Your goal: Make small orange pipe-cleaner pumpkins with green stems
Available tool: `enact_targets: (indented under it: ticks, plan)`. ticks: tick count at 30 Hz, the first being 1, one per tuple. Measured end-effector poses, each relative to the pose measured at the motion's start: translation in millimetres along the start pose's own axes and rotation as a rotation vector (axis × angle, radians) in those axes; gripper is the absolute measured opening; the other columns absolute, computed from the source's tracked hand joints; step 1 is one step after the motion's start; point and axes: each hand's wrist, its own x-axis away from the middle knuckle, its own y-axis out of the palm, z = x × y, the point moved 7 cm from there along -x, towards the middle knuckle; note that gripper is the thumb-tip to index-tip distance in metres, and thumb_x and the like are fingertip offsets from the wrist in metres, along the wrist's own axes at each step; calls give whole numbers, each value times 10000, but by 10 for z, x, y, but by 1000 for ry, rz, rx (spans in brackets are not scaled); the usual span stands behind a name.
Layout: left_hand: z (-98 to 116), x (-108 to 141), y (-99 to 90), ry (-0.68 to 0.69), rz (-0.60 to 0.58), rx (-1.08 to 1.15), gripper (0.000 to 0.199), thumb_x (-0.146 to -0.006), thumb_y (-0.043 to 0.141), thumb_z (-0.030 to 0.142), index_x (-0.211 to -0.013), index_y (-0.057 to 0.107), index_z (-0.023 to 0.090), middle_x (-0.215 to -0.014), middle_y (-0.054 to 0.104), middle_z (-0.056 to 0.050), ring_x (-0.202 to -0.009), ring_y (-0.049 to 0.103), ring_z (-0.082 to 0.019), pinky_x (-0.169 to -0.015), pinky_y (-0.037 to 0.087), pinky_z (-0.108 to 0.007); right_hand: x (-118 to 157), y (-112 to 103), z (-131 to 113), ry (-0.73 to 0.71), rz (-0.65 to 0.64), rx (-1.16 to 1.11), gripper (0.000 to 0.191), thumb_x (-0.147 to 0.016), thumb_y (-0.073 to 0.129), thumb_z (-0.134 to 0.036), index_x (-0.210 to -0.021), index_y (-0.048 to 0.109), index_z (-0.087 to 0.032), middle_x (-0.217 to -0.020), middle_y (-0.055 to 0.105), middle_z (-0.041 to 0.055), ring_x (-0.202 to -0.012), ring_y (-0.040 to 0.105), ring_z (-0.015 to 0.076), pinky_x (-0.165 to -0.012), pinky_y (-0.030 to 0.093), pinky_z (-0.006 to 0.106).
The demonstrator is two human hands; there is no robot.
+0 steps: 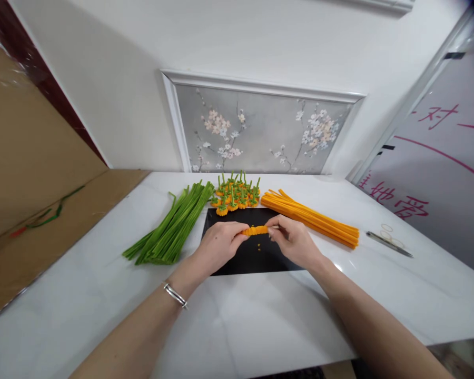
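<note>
Over a black mat (237, 260), my left hand (219, 242) pinches the left end of a short orange coil of pipe cleaner (256, 230). At its other end my right hand (294, 239) grips with thumb and fingertips. A thin pale stick seems to run into the coil beside the right fingers; most of it is hidden. Both hands are closed, with the coil level between them. A few tiny orange bits (259, 246) lie on the mat below.
Green pipe cleaners (174, 226) lie in a bundle at left, orange pipe cleaners (310, 218) at right. Several small orange pumpkins with green stems (237, 195) stand behind the mat. Scissors (391, 243) rest farther right. Cardboard (43, 200) borders the table (237, 316) at left; a whiteboard (442, 147) stands right.
</note>
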Motion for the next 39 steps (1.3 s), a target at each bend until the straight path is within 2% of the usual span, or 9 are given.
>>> enact_targets:
  ticks: [5, 9, 11, 14, 19, 26, 31, 36, 39]
  plan:
    - [-81, 8, -53, -62, -8, 8, 197, -868, 564, 237, -1017, 693, 242, -931, 743, -8, -807, 666, -193, -736, 469, -288, -17, -64, 96, 81, 51, -75, 106, -869, 525, -223, -877, 630, -204, -686, 646, -3, -620, 633, 143, -606, 511, 255]
    - [33, 32, -35, 7, 20, -44, 390, -851, 617, 326, -1225, 554, 238, -1204, 658, -47, -1044, 622, -228, -867, 456, -320, 1, 42, 73, 111, 2, -183, 65, -862, 547, -225, -924, 564, -213, -715, 674, -10, -643, 667, 145, -639, 538, 258]
    - [97, 38, 41, 42, -21, -92, 340, -878, 578, 362, -1190, 542, 233, -1118, 673, -43, -949, 643, -216, -775, 469, -297, 16, 121, -10, 80, -44, -189, 46, -884, 516, -224, -918, 547, -220, -717, 681, -10, -657, 677, 145, -643, 542, 256]
    - [142, 35, 123, 75, -65, -135, 186, -934, 480, 348, -1000, 588, 211, -898, 669, -14, -771, 630, -180, -648, 435, -258, 35, 185, -127, 21, -80, -130, 69, -898, 484, -199, -890, 549, -222, -694, 671, -13, -637, 668, 139, -609, 530, 243]
    - [144, 26, 94, 121, -81, -59, 194, -935, 449, 271, -857, 618, 218, -772, 623, 13, -690, 571, -135, -619, 385, -225, 38, 182, -163, -7, -125, -137, 90, -897, 492, -183, -872, 569, -221, -697, 684, -9, -663, 683, 143, -629, 542, 248]
    - [-14, 11, -83, 46, -28, 5, 173, -902, 481, 280, -914, 644, 224, -787, 647, 15, -682, 569, -133, -620, 383, -231, -15, -81, 163, 143, -89, -267, 95, -876, 535, -268, -868, 596, -196, -737, 710, 24, -663, 689, 156, -642, 574, 292]
    - [-77, 12, -57, 33, -59, 57, 193, -896, 485, 308, -901, 658, 222, -763, 638, 17, -665, 561, -130, -610, 396, -228, -33, -127, 326, 152, -157, -348, 161, -862, 569, -340, -866, 599, -182, -754, 693, 34, -661, 664, 147, -631, 562, 295]
    - [-76, 18, -40, 61, -15, 121, 235, -893, 510, 269, -1080, 648, 234, -923, 676, -13, -789, 604, -150, -722, 442, -248, -15, -86, 282, 140, -223, -164, 174, -872, 551, -334, -857, 639, -184, -694, 656, 9, -628, 626, 141, -585, 512, 259]
    - [-54, 21, -4, 83, -47, 128, 230, -896, 510, 266, -1058, 671, 242, -888, 669, -14, -776, 603, -150, -713, 447, -248, -12, -81, 223, 84, -241, 14, 192, -891, 520, -316, -858, 679, -213, -664, 644, -10, -577, 582, 132, -529, 459, 239]
